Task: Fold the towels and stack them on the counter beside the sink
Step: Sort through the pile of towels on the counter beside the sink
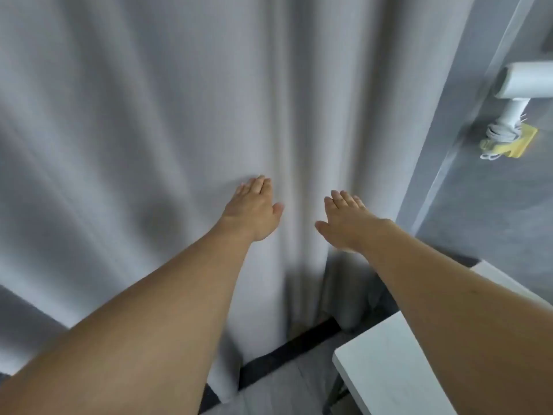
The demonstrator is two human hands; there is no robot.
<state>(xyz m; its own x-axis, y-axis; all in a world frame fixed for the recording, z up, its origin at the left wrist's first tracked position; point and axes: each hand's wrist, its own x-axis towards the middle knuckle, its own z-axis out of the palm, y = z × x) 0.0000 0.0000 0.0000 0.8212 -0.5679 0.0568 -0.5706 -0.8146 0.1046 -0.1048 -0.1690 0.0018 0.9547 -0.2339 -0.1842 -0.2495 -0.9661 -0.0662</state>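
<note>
A white counter (386,372) is showing at the lower right of the frame, partly hidden behind a forearm. Grey floor (278,384) is lying below it, with a grey curtain (149,130) hanging down to a dark strip along the floor's edge.

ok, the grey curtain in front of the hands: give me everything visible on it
The grey curtain fills most of the view, hanging in long vertical folds of plain, matte woven-looking cloth, blurred in places. Its lower edge ends near the floor beside a dark strip. The left hand lies flat against it, fingers straight; the right hand reaches toward its right edge, open, contact unclear. A grey wall stands to its right. No towels are in sight.
</note>
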